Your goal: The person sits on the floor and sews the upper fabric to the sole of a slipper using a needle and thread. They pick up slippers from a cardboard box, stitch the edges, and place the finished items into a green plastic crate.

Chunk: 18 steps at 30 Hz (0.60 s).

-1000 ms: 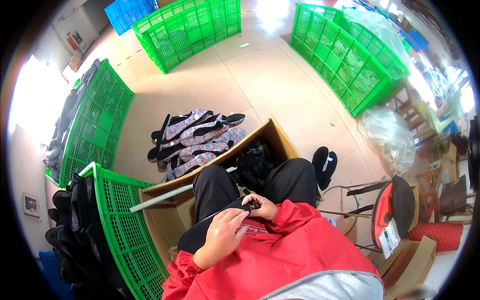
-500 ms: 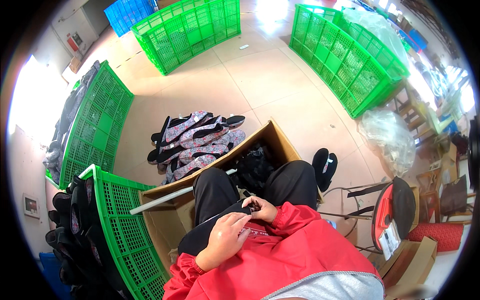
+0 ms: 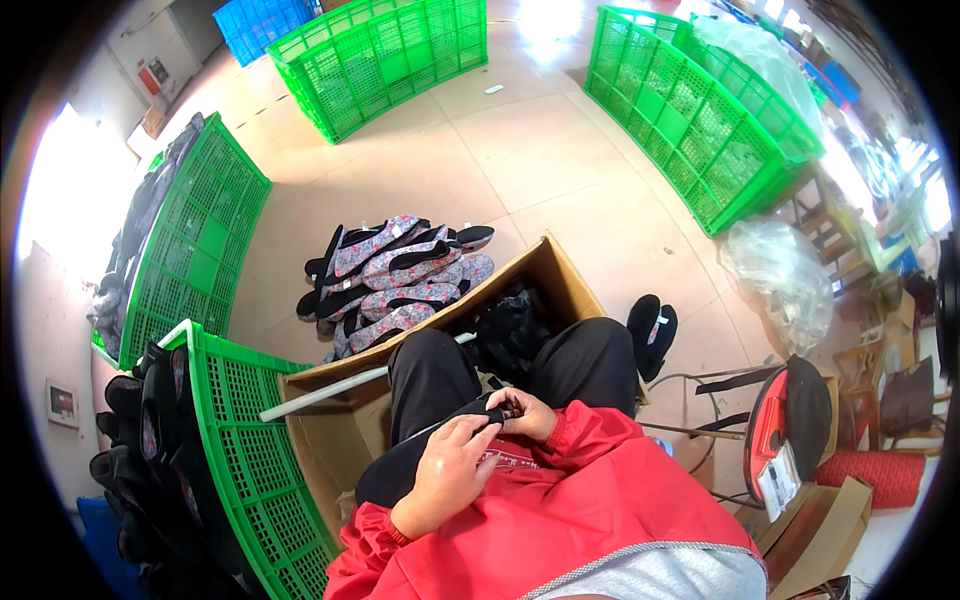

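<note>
Seated over an open cardboard box (image 3: 545, 275). Left hand (image 3: 450, 470) closed around a long black shoe sole piece (image 3: 420, 450), pinning it flat across the lap just behind the box, likely to steady it. Right hand (image 3: 527, 412) pinching the same piece at its front end, fingertips curled shut on the edge, apparently working a small detail there. Beyond the box, a heap of floral-and-black shoe uppers (image 3: 395, 270) spread on the tiled floor. Left of the box, a green plastic crate (image 3: 250, 450) packed with dark pieces. Right of the box, a black pair (image 3: 650, 330) lying flat.
</note>
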Each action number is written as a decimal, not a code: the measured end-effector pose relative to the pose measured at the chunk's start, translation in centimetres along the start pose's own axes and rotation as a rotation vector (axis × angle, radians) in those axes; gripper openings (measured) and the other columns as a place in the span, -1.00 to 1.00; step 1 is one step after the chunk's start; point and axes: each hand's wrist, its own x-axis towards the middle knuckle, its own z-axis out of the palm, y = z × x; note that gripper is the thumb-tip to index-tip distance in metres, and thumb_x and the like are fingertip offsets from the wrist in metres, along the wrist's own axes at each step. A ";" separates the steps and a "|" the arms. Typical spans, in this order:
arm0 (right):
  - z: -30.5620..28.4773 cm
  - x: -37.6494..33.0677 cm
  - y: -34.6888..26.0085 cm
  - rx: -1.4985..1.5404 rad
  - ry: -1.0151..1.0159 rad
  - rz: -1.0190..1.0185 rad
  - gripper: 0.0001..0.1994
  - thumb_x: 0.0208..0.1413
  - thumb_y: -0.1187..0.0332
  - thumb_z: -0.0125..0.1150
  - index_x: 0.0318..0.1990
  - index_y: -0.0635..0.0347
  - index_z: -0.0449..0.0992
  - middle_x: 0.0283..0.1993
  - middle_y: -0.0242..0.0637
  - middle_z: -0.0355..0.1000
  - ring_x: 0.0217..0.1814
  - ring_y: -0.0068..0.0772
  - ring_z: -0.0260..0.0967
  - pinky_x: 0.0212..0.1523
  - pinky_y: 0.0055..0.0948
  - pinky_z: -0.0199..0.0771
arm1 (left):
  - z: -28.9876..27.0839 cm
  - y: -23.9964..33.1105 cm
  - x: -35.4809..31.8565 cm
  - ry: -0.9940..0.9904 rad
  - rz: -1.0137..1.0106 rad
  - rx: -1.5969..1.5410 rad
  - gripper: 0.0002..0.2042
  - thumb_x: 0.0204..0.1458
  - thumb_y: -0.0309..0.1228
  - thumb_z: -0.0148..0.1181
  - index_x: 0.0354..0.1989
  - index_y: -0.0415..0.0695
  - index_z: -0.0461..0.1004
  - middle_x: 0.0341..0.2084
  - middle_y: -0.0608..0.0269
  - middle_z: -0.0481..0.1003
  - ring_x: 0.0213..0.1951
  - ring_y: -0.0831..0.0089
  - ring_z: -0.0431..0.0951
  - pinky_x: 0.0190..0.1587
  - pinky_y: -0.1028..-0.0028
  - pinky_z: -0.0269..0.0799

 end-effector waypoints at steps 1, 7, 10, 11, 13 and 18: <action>0.0 0.0 0.0 0.007 0.001 -0.003 -0.67 0.10 0.53 0.29 0.00 0.19 0.37 -0.02 -0.40 0.36 0.00 -0.60 0.37 0.07 -0.53 0.40 | 0.0 -0.1 -0.1 -0.001 -0.007 0.026 -0.59 -0.16 -0.44 0.34 -0.06 -0.21 0.51 -0.08 0.06 0.46 -0.02 0.08 0.48 0.06 0.26 0.41; 0.2 0.2 0.0 0.036 0.011 -0.015 -0.68 0.09 0.56 0.29 -0.02 0.20 0.36 -0.05 -0.37 0.38 -0.02 -0.55 0.39 0.05 -0.50 0.44 | -0.6 -0.2 -0.9 -0.007 -0.062 0.151 -0.57 -0.18 -0.41 0.35 -0.04 -0.17 0.51 -0.05 0.07 0.44 0.04 0.10 0.44 0.12 0.22 0.35; 0.2 0.2 0.0 0.038 0.022 -0.003 -0.66 0.07 0.57 0.31 -0.02 0.17 0.37 -0.05 -0.38 0.38 -0.04 -0.57 0.39 0.03 -0.53 0.44 | -0.6 -0.3 -1.3 -0.019 -0.072 0.164 -0.57 -0.18 -0.41 0.35 -0.04 -0.16 0.52 -0.03 0.08 0.43 0.07 0.10 0.42 0.14 0.20 0.32; 0.3 0.3 -0.1 0.052 0.024 0.003 -0.65 0.05 0.57 0.32 -0.02 0.15 0.38 -0.05 -0.40 0.38 -0.06 -0.60 0.38 0.01 -0.56 0.42 | -0.5 -0.4 -1.4 -0.024 -0.069 0.172 -0.57 -0.18 -0.40 0.35 -0.04 -0.16 0.52 -0.03 0.08 0.43 0.07 0.10 0.41 0.15 0.19 0.31; 0.3 0.3 0.0 0.070 0.029 0.011 -0.63 0.03 0.58 0.34 -0.02 0.13 0.39 -0.05 -0.42 0.38 -0.08 -0.63 0.37 -0.01 -0.59 0.41 | -0.3 -0.4 -1.5 -0.034 -0.061 0.188 -0.57 -0.16 -0.39 0.34 -0.04 -0.16 0.52 -0.03 0.08 0.43 0.08 0.10 0.40 0.16 0.18 0.29; -0.1 0.4 0.5 0.098 0.031 -0.003 -0.62 0.03 0.58 0.34 -0.01 0.14 0.39 -0.04 -0.43 0.38 -0.08 -0.63 0.37 0.00 -0.60 0.41 | 0.5 -0.5 -1.5 -0.089 -0.033 0.267 -0.55 -0.13 -0.32 0.34 0.01 -0.13 0.50 0.04 0.08 0.41 0.15 0.10 0.34 0.22 0.12 0.21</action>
